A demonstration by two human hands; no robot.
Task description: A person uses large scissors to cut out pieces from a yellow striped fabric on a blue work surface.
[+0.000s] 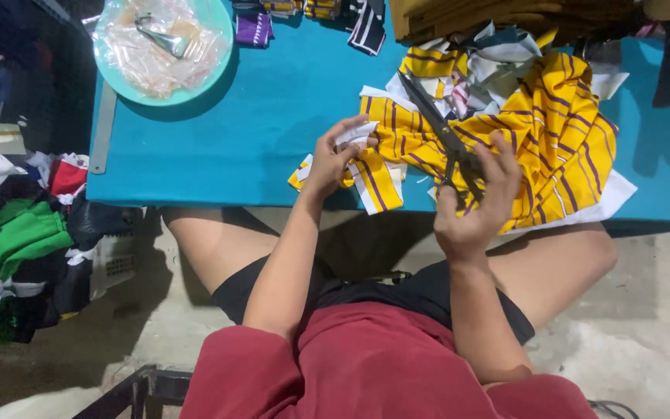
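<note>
Far left of your grips: a heap of green, white and red cloth [17, 240] sits on the floor, well apart from both hands and partly lost in shadow.
Up and left of the left grip: a pale round tray [222, 46] rests on the teal desk [257, 132], piled with clear plastic bags; a metal clip-like thing lies on top, too small to make out.
Left hand [333, 159]: your grip is pinching a narrow yellow strip with purple and white stripes [370, 174], thumb and fingers pressed together on its upper end, right at the desk's near edge.
Strip's lie: its long axis runs down and to the right from your left grip, towards the scissors.
Scissors [436, 124]: the dark blades point up and to the left, away from your right grip, crossing over the striped yellow fabric [560, 132].
Right hand [474, 206]: your grip is closed around the scissor handles, fingers through the loops as far as you can judge; the handles themselves are hidden by the hand.
Nearer hand: your left is on the strip, your right just beside it.
Blades: whether they stand apart or together, hard to tell.
Right of the right grip: the yellow pile spreads with white scraps mixed in; its far edge is cut off.
</note>
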